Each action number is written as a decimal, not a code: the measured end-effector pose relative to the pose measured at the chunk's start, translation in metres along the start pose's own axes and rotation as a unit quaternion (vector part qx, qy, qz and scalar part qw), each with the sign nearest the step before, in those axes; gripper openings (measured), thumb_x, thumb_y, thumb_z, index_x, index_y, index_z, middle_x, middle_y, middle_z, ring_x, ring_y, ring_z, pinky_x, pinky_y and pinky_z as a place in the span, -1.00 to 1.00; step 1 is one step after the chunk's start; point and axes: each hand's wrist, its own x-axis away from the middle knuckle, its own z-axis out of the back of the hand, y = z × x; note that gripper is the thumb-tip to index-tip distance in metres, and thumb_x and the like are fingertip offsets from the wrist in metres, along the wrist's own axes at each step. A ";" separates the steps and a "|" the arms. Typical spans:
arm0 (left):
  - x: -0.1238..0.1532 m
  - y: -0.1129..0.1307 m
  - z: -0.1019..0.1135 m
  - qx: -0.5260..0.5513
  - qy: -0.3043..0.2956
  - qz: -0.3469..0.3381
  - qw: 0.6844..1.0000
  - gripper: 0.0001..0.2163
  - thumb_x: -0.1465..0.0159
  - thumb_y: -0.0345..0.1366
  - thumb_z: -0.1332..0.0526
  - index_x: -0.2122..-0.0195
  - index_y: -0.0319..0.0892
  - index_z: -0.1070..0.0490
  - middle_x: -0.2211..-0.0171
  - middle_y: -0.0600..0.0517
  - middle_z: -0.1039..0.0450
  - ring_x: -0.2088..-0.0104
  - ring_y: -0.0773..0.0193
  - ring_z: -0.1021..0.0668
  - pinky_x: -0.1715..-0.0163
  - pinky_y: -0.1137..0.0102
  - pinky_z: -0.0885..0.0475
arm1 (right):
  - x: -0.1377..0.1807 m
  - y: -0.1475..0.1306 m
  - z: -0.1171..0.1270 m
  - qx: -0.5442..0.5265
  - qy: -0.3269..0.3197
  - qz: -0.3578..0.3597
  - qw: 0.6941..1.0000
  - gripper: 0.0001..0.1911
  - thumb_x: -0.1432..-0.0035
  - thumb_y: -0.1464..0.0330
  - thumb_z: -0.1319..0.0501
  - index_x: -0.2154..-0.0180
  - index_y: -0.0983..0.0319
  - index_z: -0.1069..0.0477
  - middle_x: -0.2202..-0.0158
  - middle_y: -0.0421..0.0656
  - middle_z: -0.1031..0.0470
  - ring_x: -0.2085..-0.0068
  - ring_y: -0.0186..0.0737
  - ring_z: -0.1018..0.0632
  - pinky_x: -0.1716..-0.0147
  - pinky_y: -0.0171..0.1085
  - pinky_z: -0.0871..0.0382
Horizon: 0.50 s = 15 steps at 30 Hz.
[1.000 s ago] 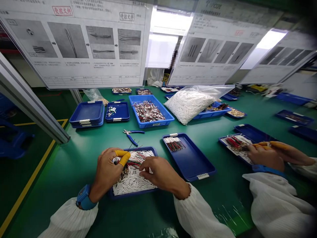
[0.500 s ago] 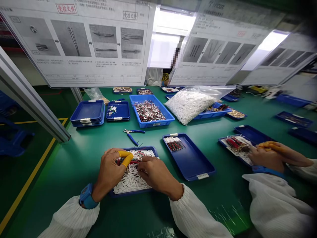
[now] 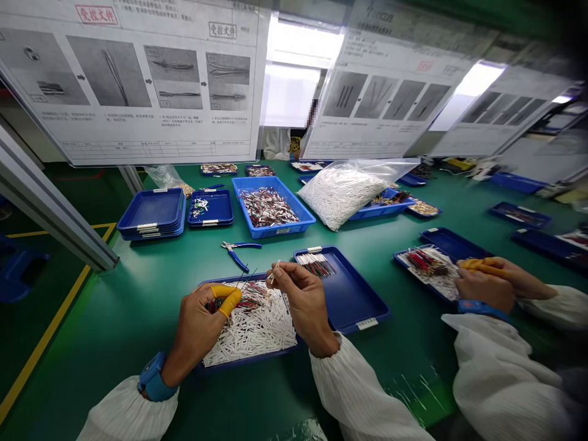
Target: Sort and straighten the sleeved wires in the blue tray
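My left hand, with yellow finger cots on thumb and forefinger, pinches thin dark wires whose ends stick up. Between the thumb and fingertips of my right hand is a small white tube, a short way right of those wires. Under both hands lies a shallow blue tray full of loose white tubes, with red and black wires on top, partly covered by my left hand. Beside it, another blue tray holds a row of wires with white sleeves.
Blue-handled cutters lie behind the tubes. Farther back are stacked trays, a blue bin of sleeved wires and a plastic bag of white tubes. A co-worker's hands are at the right. Instruction sheets hang above.
My right hand has lifted out of the white tubes and come up beside the wires, now showing a white tube. My left hand keeps its pinch. The whole view has shifted slightly.
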 end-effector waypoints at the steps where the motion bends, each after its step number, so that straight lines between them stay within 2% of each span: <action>1: 0.000 -0.001 0.000 -0.003 -0.004 -0.005 1.000 -0.84 -0.13 -0.16 -0.36 0.36 -0.08 -0.67 0.32 -0.02 -0.65 0.27 0.11 -0.63 0.31 0.29 -0.55 | 0.000 0.000 -0.001 -0.005 0.009 0.003 1.000 -0.81 -0.10 0.22 -0.45 0.27 0.17 -0.62 0.41 -0.21 -0.61 0.39 -0.28 -0.55 0.31 -0.25 -0.46; 9: 0.001 -0.003 0.000 -0.011 -0.014 -0.009 1.000 -0.86 -0.14 -0.19 -0.36 0.33 -0.08 -0.67 0.29 -0.02 -0.65 0.24 0.10 -0.63 0.28 0.27 -0.56 | 0.001 0.000 -0.002 -0.021 0.028 0.012 0.999 -0.81 -0.09 0.23 -0.46 0.27 0.17 -0.62 0.36 -0.18 -0.65 0.36 -0.22 -0.60 0.25 -0.18 -0.54; 15: 0.002 -0.003 0.000 -0.003 -0.020 0.005 1.000 -0.83 -0.14 -0.16 -0.35 0.32 -0.09 -0.67 0.27 -0.04 -0.64 0.26 0.09 -0.62 0.33 0.27 -0.55 | 0.002 -0.001 -0.004 -0.011 0.014 0.010 1.000 -0.81 -0.08 0.22 -0.47 0.28 0.17 -0.62 0.36 -0.18 -0.64 0.35 -0.22 -0.59 0.27 -0.20 -0.52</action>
